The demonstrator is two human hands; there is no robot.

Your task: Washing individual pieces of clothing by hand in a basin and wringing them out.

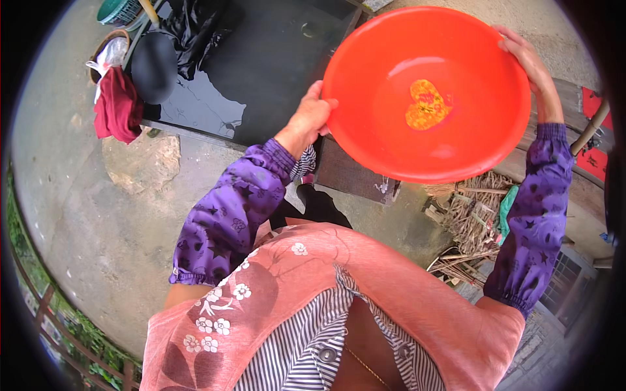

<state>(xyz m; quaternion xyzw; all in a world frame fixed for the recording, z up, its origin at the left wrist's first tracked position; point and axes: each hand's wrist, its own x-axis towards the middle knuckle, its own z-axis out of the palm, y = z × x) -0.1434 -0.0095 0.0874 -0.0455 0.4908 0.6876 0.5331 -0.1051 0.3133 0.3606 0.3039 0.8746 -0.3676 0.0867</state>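
A big round red plastic basin (pixel 456 137) with a yellow heart mark on its bottom is held up in front of me, tilted so its inside faces me. My left hand (pixel 306 120) grips its left rim. My right hand (pixel 525 58) grips the upper right rim. Both forearms wear purple patterned sleeve covers. A little water glistens inside the basin.
Behind the basin lies a wet black stone slab (pixel 261 72) with black cloth (pixel 195 29) and a dark round hat (pixel 154 65) on it. A red cloth (pixel 116 107) hangs at its left end. Dry sticks (pixel 473 215) lie lower right. A railing (pixel 45 306) runs along the left.
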